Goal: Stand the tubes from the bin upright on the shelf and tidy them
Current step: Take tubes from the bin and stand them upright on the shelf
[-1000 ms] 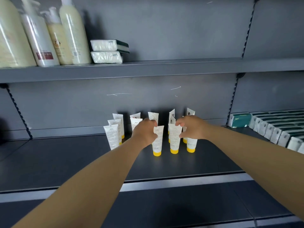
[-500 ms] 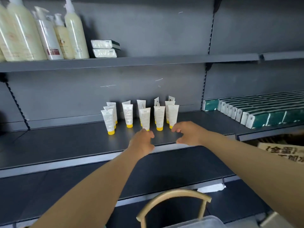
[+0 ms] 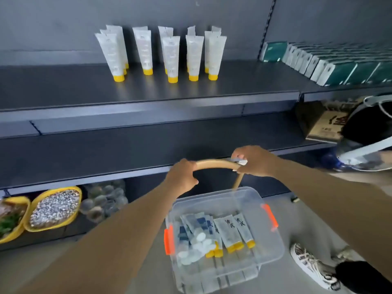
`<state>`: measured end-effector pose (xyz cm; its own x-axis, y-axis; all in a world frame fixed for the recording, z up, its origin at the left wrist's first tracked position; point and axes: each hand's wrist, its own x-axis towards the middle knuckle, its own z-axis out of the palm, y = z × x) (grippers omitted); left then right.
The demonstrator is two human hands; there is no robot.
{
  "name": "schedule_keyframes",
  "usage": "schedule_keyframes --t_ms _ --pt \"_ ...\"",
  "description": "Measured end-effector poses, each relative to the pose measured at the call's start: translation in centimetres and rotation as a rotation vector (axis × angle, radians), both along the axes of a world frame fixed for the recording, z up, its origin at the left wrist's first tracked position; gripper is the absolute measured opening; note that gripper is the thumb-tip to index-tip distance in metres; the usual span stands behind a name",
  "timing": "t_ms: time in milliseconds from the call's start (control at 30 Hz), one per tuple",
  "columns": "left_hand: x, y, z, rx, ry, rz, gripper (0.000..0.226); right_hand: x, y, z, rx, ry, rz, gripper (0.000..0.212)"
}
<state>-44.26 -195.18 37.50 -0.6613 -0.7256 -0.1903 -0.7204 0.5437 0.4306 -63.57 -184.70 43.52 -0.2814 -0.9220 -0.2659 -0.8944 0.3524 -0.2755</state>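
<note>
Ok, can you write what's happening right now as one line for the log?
left hand: grips curved wooden bar | right hand: grips bar | tubes on shelf: upright | bin: holds tubes lying down

The shelf (image 3: 148,92) is dark grey, as is the back panel behind it. At 12 o'clock the upright tubes (image 3: 171,58) are white with pale grey print and yellow caps. At 2 o'clock the row of boxes (image 3: 331,68) is dark teal with white ends. At 5 o'clock the bin (image 3: 271,247) is clear plastic with orange latches; the tubes in the bin (image 3: 229,232) are white with black characters and yellow caps, others white with navy blue patches and white caps. The curved handle (image 3: 216,163) at the centre is light tan. At 8 o'clock the trays (image 3: 55,209) are yellow, one filled with speckled silver-white pieces. At 4 o'clock the shoe (image 3: 311,266) is white with a dark mottled pattern.
</note>
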Motion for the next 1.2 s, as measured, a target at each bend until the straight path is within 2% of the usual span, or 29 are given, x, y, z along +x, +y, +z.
schedule_keyframes --t_ms 133,300,433,600,967,1200 --pt "-0.6 2.2 -7.4 0.105 -0.05 0.018 0.045 -2.0 1.7 -7.8 0.119 -0.04 0.003 0.036" --pt "-1.5 4.2 -15.9 0.204 -0.117 0.073 0.048 -4.4 3.0 -16.4 0.236 -0.117 -0.025 0.046" --pt "-3.1 5.2 -20.8 0.276 -0.132 0.083 0.049 -5.9 3.4 -22.9 0.306 -0.174 -0.054 0.046" --pt "-6.6 5.9 -25.6 0.376 -0.093 -0.001 0.064 -7.2 3.5 -29.9 0.366 -0.204 -0.075 0.046" --pt "-11.1 5.7 -34.0 0.346 -0.207 -0.057 0.067 -9.1 0.4 -39.3 0.448 -0.232 -0.031 0.054" --pt "-13.3 5.0 -37.3 0.23 -0.308 -0.144 0.064 -9.0 -1.7 -42.8 0.484 -0.117 0.155 0.061"
